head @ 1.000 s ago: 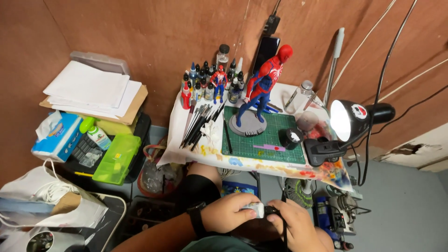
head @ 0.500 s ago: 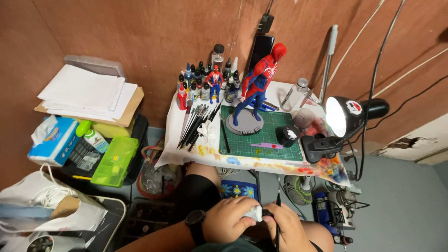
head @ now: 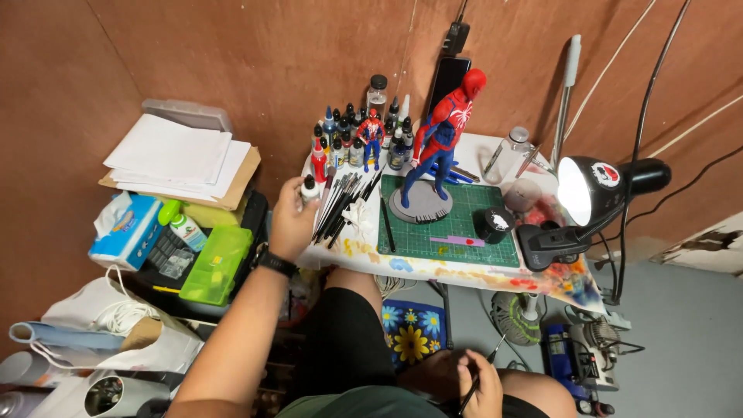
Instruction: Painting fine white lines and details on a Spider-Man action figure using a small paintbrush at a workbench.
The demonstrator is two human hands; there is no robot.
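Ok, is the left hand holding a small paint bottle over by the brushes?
Yes, the left hand is raised at the table's left edge with its fingers closed around a small white-capped bottle beside the brushes.

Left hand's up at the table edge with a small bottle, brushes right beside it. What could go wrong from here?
1. The left hand grips a small white-capped bottle right beside the loose brushes; a brush could get knocked off the table edge.
2. The crowded paint bottles stand just beyond; reaching in might topple several.

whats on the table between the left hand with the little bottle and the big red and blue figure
In the head view, a fanned pile of dark paintbrushes lies between the left hand, holding a small white-capped bottle, and the large figure.
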